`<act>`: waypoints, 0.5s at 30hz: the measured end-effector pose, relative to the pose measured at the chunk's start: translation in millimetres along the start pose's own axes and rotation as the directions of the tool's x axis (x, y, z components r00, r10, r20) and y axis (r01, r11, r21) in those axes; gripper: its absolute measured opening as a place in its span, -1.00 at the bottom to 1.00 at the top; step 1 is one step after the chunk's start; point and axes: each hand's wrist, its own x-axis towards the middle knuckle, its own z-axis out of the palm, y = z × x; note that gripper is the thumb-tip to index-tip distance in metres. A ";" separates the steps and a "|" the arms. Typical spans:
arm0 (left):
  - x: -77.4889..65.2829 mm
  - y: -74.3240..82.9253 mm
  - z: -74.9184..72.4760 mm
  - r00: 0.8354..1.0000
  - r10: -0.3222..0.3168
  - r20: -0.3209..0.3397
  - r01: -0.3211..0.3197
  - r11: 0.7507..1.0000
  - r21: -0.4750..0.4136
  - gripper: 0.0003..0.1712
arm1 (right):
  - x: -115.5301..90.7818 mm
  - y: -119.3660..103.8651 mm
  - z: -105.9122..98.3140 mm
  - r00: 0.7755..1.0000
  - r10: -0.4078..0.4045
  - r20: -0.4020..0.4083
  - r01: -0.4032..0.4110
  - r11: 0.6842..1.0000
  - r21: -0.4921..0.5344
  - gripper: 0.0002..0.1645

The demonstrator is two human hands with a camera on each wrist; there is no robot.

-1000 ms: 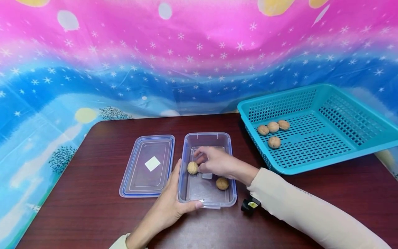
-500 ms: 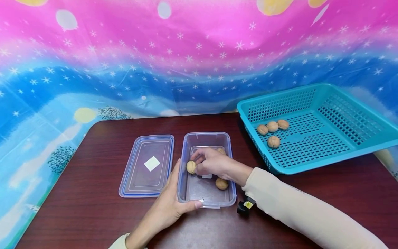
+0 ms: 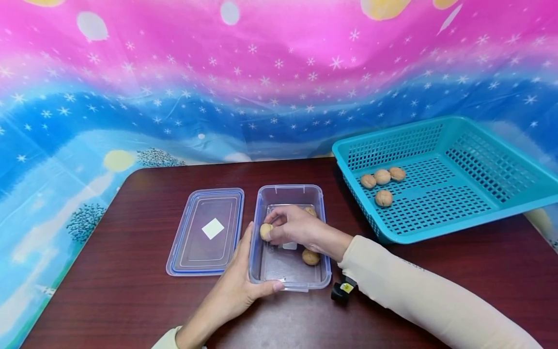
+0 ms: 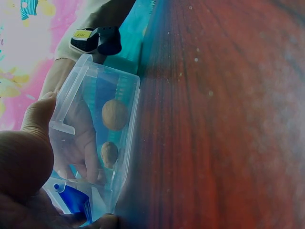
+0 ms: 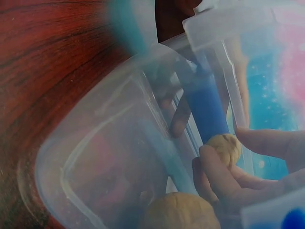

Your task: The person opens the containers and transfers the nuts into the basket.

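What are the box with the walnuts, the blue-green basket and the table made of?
The box: probably clear plastic, smooth; walnuts show through its wall.
The basket: looks like stiff, slightly shiny plastic, one even colour, full of little holes.
The table: glossy, with dark streaks like wood; real wood or just a wood-look surface, I can't tell.

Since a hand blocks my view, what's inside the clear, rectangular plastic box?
Three round, tan walnuts: the right hand pinches one, another lies uncovered, a third is partly hidden behind that hand. Anything beneath it can't be seen.
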 end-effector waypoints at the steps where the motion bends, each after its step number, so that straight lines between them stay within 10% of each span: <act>1: -0.1 -0.1 0.0 1.000 0.001 0.001 -0.001 1.000 0.000 0.54 | -0.1 -0.1 0.5 1.000 -0.001 -0.003 0.001 1.000 0.009 -0.67; 15: -0.1 -0.6 -0.1 1.000 -0.022 0.002 0.022 1.000 -0.002 0.56 | -16.9 -13.3 -5.6 0.999 -0.032 -0.012 0.031 0.999 -0.045 -0.63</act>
